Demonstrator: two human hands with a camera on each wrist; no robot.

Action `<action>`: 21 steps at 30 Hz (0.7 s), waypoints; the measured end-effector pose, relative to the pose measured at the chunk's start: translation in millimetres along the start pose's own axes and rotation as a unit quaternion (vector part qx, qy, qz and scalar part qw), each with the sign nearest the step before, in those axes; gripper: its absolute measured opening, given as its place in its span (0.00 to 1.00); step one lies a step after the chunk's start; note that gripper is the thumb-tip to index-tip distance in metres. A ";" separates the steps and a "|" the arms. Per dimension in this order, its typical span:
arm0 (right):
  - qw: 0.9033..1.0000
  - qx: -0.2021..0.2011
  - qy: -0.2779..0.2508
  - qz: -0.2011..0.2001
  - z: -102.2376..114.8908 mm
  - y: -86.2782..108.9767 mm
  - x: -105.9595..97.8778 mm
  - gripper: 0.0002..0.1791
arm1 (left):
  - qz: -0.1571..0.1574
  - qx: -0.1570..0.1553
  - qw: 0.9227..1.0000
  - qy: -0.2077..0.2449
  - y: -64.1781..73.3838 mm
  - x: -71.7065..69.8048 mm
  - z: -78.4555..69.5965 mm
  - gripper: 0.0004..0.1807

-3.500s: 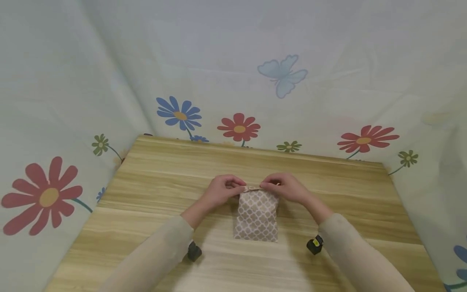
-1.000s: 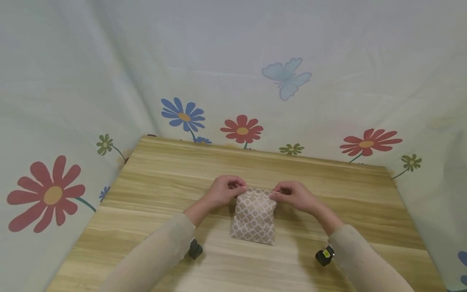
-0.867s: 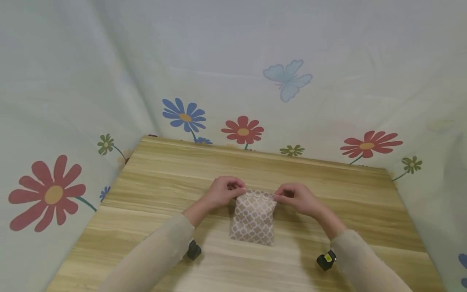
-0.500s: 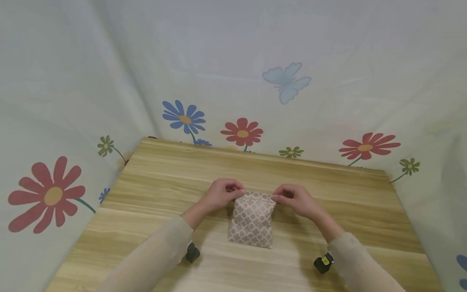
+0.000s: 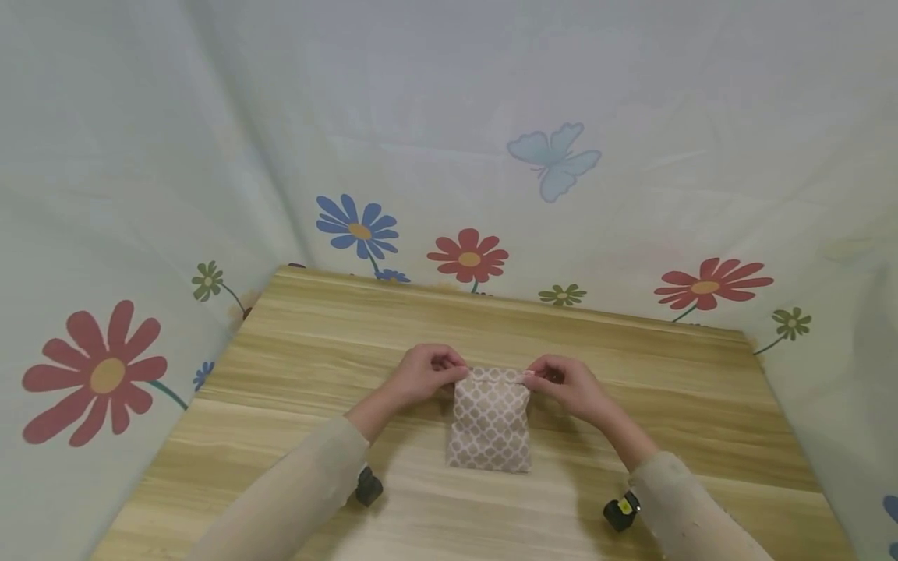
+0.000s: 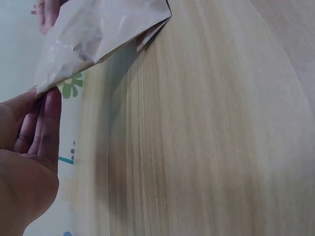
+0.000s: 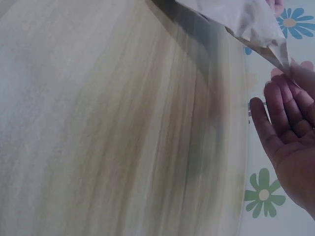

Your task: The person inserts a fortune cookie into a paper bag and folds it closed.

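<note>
A small tan paper bag (image 5: 491,428) with a white lattice pattern stands at the middle of the table, its top edge towards the far side. A crease runs across it just below that edge. My left hand (image 5: 424,374) pinches the top left corner between thumb and fingers. At the top right corner my right hand (image 5: 571,386) pinches the paper the same way. In the left wrist view the bag (image 6: 98,29) looks pale and slightly crumpled, tapering to the left hand (image 6: 29,147). The right wrist view shows the right hand (image 7: 295,123) at the other corner. What the bag contains is hidden.
The wood-grain table (image 5: 337,312) reaches back to a pale curtain (image 5: 421,93) printed with flowers and a butterfly. A black wrist camera (image 5: 368,487) sits under the left sleeve, and another black camera (image 5: 620,512) under the right.
Earlier the hands were closer together over a rolled-down top edge. The right hand has since moved outward to the corner, and the top strip now shows flat. The bag has straightened slightly.
</note>
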State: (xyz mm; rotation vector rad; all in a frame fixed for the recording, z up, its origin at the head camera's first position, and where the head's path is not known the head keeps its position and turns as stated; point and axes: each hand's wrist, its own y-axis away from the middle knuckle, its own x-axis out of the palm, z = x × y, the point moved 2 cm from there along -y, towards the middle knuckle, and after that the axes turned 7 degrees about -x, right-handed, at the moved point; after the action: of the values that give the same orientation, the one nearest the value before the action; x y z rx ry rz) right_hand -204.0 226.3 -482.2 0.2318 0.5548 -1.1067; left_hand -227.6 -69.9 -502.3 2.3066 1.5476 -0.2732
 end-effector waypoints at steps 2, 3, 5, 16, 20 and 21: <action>1.000 0.001 -0.010 0.009 -0.6 0.0 0.6 0.07 | 0.004 -0.003 1.000 0.017 -0.5 -0.3 0.5 0.04; 1.000 0.001 -0.011 0.012 -0.9 -0.1 1.0 0.07 | 0.008 -0.005 1.000 0.028 -1.0 -0.6 1.0 0.04; 1.000 0.003 -0.009 0.011 -1.9 -0.4 1.3 0.06 | 0.024 -0.011 0.998 0.059 -2.1 -1.2 1.5 0.05; 1.000 0.007 -0.004 -0.010 -10.4 -5.5 3.0 0.07 | 0.036 -0.044 0.995 0.085 -18.0 -4.3 4.9 0.08; 0.999 0.034 0.009 -0.028 -14.0 -9.1 3.4 0.08 | 0.007 -0.048 0.997 0.058 -21.3 -4.1 -0.8 0.07; 0.998 0.042 0.013 -0.033 -15.1 -10.3 3.5 0.09 | -0.004 -0.053 0.997 0.054 -22.4 -4.7 -1.0 0.07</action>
State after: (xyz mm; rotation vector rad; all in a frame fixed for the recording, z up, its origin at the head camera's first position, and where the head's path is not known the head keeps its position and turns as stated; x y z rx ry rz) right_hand -216.7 225.7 -495.9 0.3033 0.5419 -1.1942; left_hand -250.2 -65.8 -503.7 2.2674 1.5822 -0.0667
